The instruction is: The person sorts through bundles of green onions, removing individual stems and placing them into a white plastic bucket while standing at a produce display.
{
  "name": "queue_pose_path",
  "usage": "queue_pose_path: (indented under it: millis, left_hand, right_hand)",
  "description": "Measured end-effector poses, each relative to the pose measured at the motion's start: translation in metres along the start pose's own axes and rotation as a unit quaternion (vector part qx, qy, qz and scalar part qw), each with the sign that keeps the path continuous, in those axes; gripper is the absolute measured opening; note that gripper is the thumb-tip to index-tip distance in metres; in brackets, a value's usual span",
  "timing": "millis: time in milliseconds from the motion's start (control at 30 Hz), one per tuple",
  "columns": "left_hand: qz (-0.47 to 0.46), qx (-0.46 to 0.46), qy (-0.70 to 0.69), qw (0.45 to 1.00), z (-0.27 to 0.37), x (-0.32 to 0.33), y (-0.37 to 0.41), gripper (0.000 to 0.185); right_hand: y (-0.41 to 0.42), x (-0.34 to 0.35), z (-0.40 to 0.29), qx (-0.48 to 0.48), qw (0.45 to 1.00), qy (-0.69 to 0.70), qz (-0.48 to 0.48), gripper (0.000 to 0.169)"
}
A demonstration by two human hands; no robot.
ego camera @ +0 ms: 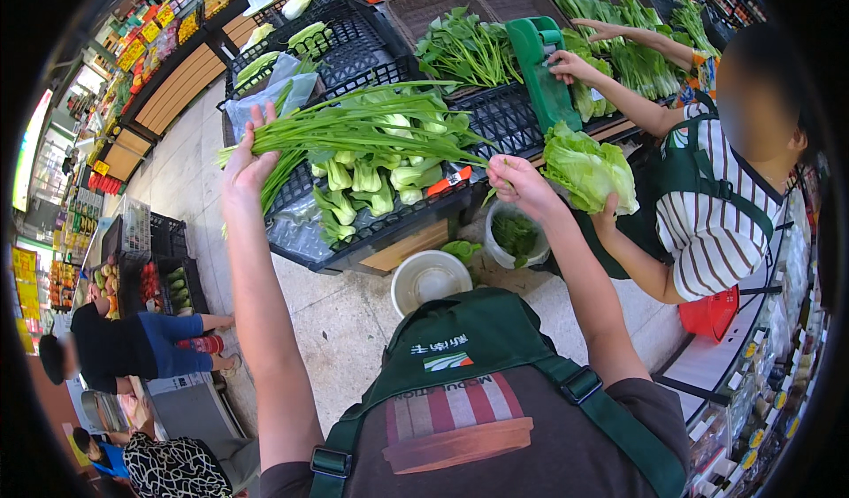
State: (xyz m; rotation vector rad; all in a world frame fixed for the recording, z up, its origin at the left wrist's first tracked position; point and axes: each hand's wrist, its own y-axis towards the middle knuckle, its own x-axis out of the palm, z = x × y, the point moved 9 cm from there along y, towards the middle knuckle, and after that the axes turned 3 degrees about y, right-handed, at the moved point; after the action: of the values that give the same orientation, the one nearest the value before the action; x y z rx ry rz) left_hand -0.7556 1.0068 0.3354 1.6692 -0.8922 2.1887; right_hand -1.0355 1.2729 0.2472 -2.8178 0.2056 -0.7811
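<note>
A bunch of long thin leafy greens point(358, 123), like chives or garlic leaves, stretches sideways between my hands. My left hand point(249, 159) holds its thick end at the left, some fingers raised. At the other end, the fingertips of my right hand point(521, 183) pinch the narrow leaf tips. Below the bunch, bok choy heads point(365, 178) are piled in a black plastic crate point(312, 242), partly hidden by it. More long stalks point(282, 173) hang over the crate's left side, and an orange-and-white strip point(450, 181) lies by the bok choy.
On my right a co-worker in an apron holds a lettuce point(590, 169) and reaches to a green bag or film dispenser point(542, 77). A white bucket point(431, 279) and a bin with leaf scraps point(514, 236) stand on the floor. Other people are at the lower left.
</note>
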Motion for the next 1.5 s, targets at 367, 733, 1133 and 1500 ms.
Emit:
queue_pose_path:
  millis: [367, 733, 1133, 1500]
  left_hand:
    - [0.025, 0.085, 0.045, 0.995, 0.01, -0.006, -0.023, 0.018]
    - [-0.13, 0.065, 0.124, 0.982, -0.007, -0.006, -0.059, 0.016]
    - [-0.21, 0.051, 0.068, 0.974, -0.003, -0.015, -0.082, 0.019]
    - [-0.297, 0.03, 0.086, 0.951, -0.011, -0.008, -0.084, 0.018]
  right_hand:
    - [0.004, -0.133, 0.079, -0.016, 0.943, -0.19, 0.273, 0.021]
    - [-0.011, -0.252, 0.123, 0.18, 0.669, -0.613, 0.379, 0.043]
    - [-0.023, -0.306, 0.123, 0.145, 0.599, -0.673, 0.409, 0.026]
    - [-0.022, -0.256, 0.11, 0.202, 0.552, -0.709, 0.389, 0.037]
